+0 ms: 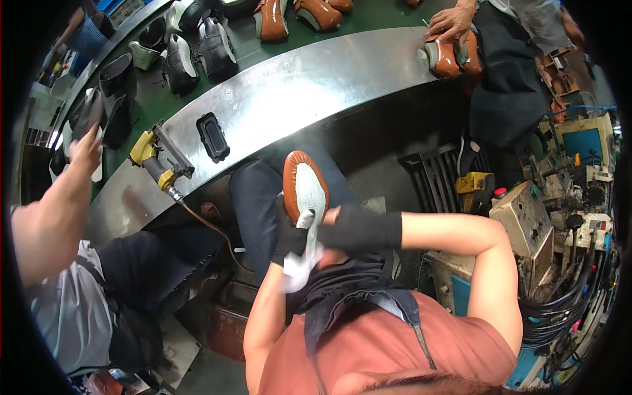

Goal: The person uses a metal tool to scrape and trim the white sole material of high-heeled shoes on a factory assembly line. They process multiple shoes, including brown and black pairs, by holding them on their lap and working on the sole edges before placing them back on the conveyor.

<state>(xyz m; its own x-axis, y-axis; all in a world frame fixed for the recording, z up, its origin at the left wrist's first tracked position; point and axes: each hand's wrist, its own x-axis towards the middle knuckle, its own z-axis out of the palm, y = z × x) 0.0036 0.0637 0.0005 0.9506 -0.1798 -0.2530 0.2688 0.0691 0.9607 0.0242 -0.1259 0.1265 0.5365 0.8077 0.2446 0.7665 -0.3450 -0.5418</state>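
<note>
In my lap lies an upturned shoe (308, 187), its white underside facing up and a glossy orange-brown upper showing around the rim, toe pointing away from me. My left hand (289, 232), in a black fingerless glove, grips it along the left side near the heel. A crumpled white strip (303, 266), blurred, trails from the heel half toward my left wrist. My right hand (352, 232), gloved alike, is at the shoe's right side near the heel, close to the strip. Its fingers are smeared by motion, so whether they hold the strip is unclear.
A curved metal bench (283, 99) borders a green conveyor (247, 56) carrying black and brown shoes. A yellow air tool (153, 161) with a hose and a black tray (212, 137) rest on the bench. Co-workers' hands (453, 23) are far right and left; machinery (523, 210) stands right.
</note>
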